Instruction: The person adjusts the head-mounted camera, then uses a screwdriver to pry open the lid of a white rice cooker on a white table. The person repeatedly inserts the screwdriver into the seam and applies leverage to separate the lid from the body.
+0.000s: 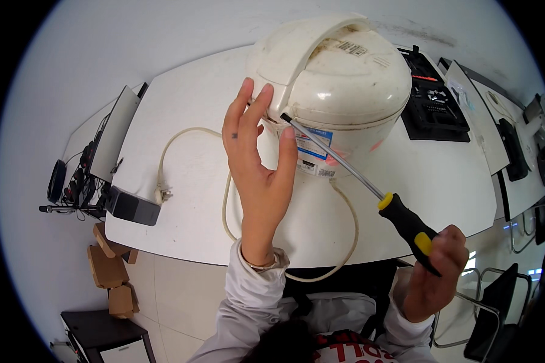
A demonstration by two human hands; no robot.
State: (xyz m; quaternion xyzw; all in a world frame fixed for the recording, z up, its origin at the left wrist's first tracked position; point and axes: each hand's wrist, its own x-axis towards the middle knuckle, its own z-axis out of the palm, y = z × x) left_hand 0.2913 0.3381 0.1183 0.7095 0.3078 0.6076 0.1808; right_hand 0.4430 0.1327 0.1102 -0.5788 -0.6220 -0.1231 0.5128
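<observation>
- Screwdriver point(367, 183) is held by right hand point(436, 275), whose fingers close around the rear end of its handle.
- Its long axis runs slanting, from this hand at lower right up to the left and away from the person; the tip is at the lower end of the carrying handle point(312, 48) of the white appliance point(357, 91). If the tip touches or is only very near, I cannot tell.
- Left hand point(260, 166) is the nearer one to the tip. Its fingers are spread, the thumb is apart, and the fingertips rest against the side of the appliance; it is not closed around anything.
- The appliance stands upright on the far part of the white table point(191, 163), ahead of both hands. It is rounded, of smooth, glossy material like plastic, with brownish stains on the lid.
- The screwdriver has a straight, shiny metal shaft, and a thick black handle with yellow parts.
- A blue and white label point(313, 145) is on the body, behind the shaft.
- A thin, cream-coloured cord point(356, 236) makes loose curves to a plug point(161, 195) on the left.
</observation>
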